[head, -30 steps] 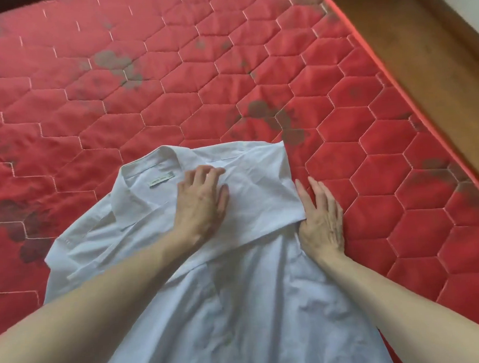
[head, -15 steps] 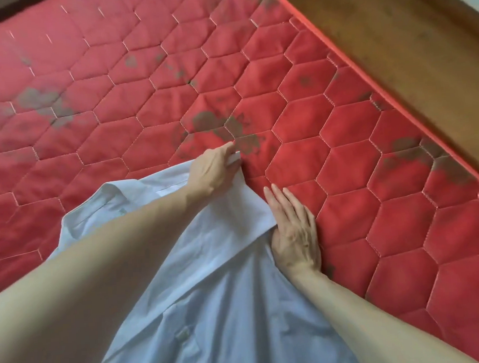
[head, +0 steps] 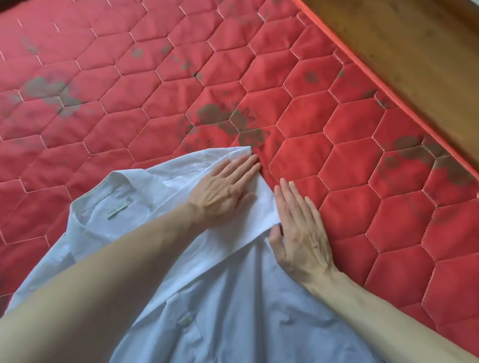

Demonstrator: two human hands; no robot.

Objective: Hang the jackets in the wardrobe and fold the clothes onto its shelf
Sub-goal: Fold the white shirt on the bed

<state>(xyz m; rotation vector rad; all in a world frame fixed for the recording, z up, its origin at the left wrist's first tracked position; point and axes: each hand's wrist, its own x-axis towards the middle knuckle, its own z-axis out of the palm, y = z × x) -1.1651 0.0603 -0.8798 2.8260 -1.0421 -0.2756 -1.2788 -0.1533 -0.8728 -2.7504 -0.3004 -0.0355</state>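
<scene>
— Lying spread on the red quilted mattress (head: 349, 124) is the white shirt (head: 241, 321), is it?

— Yes, front side up, its collar (head: 99, 195) toward the far left and the button placket running down toward the near edge of the view. Two buttons (head: 185, 320) show on the placket, and a small pale label (head: 119, 209) sits inside the neck.

— And the hands?

— The left hand (head: 222, 190) lies palm down on a folded-over part of the shirt near the shoulder, fingers straight and close together, pointing toward the cloth's far right corner. It grips nothing; it only presses flat.

— The right one?

— The right hand (head: 300, 228) is flat too, fingers stretched and slightly spread. It rests at the shirt's right edge, palm half on the mattress, thumb tucked against the fold's lower edge. Whether the thumb pinches any cloth, I cannot tell.

— Do the two hands touch?

— No, they are near each other with a strip of the folded white cloth between them.

— Anything else around?

— A brown wooden floor (head: 420, 44) runs along the mattress's right border, and grey floral patches mark the red cover
</scene>
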